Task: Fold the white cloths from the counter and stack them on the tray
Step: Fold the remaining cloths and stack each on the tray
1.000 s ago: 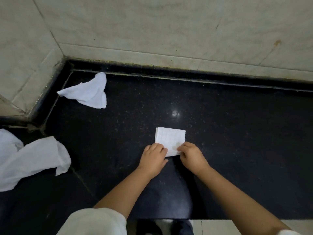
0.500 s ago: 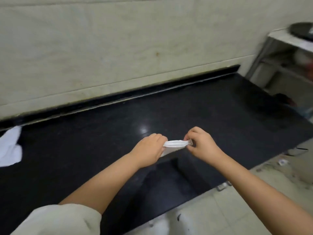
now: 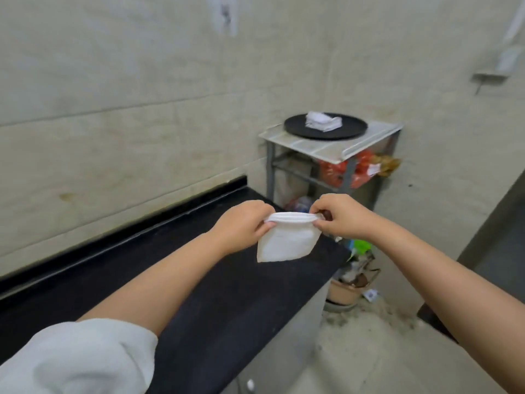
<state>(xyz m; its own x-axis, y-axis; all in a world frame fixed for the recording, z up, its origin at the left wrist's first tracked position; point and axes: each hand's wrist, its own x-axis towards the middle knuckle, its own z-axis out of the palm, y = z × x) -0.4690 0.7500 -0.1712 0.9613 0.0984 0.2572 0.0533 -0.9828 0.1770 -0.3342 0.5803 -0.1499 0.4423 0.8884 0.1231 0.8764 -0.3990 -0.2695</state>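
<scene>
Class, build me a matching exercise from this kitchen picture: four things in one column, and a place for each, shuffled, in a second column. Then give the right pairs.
Things
1. folded white cloth
2. black round tray
3. stack of white cloths
4. red packets

Places
A. on the tray
B. held up between the left hand and right hand
C. under the top of the metal stand
D. on top of the metal stand

Pairs: 1-B, 2-D, 3-A, 4-C
</scene>
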